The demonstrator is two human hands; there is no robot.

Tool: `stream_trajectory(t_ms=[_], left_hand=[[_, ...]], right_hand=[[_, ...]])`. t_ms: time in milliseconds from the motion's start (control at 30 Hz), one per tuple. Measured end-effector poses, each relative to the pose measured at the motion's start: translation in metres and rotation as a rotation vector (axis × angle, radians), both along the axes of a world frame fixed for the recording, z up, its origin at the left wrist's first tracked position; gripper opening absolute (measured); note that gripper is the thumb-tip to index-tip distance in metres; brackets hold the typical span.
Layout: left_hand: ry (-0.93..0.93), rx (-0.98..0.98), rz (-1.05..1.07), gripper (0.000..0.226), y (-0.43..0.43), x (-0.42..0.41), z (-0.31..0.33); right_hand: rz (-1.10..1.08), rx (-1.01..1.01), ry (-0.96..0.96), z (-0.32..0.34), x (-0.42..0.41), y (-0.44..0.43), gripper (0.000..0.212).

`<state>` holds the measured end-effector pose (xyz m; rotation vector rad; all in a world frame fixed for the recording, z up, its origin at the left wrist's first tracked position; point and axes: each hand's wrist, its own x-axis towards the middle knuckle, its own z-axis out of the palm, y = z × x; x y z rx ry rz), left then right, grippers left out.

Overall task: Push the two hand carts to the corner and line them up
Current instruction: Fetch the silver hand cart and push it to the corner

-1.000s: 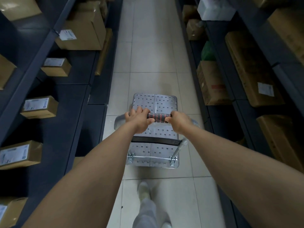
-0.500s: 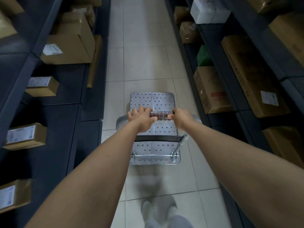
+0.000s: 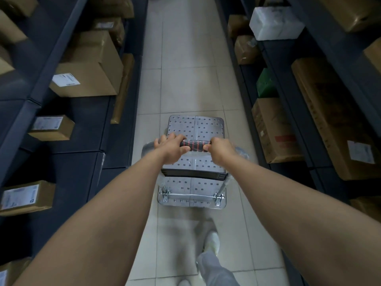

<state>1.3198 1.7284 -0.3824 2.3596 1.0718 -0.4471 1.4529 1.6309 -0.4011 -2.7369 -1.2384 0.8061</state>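
Note:
A silver hand cart with a dimpled metal deck stands on the tiled aisle floor straight ahead of me. Its handle has a black grip with red rings. My left hand is closed around the handle's left part and my right hand around its right part. A black bar crosses the deck just below my hands. Only this one cart is in view.
Dark shelving lines both sides of the narrow aisle. Cardboard boxes fill the left shelves; more boxes, a green box and a white parcel sit on the right. The tiled floor runs on ahead. My foot is behind the cart.
The cart and I have rolled forward along the aisle; the boxes on both sides have slid toward me. Both hands keep their hold on the handle.

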Motion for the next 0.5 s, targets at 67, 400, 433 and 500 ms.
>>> stream_trajectory(t_ms=[67, 400, 433, 500], left_hand=[[0.011, 0.014, 0.010, 0.036, 0.015, 0.013, 0.001], [-0.030, 0.053, 0.037, 0.032, 0.087, 0.078, -0.004], [-0.031, 0.053, 0.037, 0.031, 0.094, 0.085, -0.005], [-0.041, 0.051, 0.032, 0.029, 0.108, 0.099, -0.006]], right_hand=[[0.011, 0.008, 0.006, 0.001, 0.012, 0.015, 0.028], [0.032, -0.007, 0.003, 0.004, 0.080, 0.089, 0.031], [0.032, -0.008, 0.002, 0.004, 0.087, 0.096, 0.031], [0.031, -0.012, -0.005, 0.004, 0.101, 0.111, 0.030]])
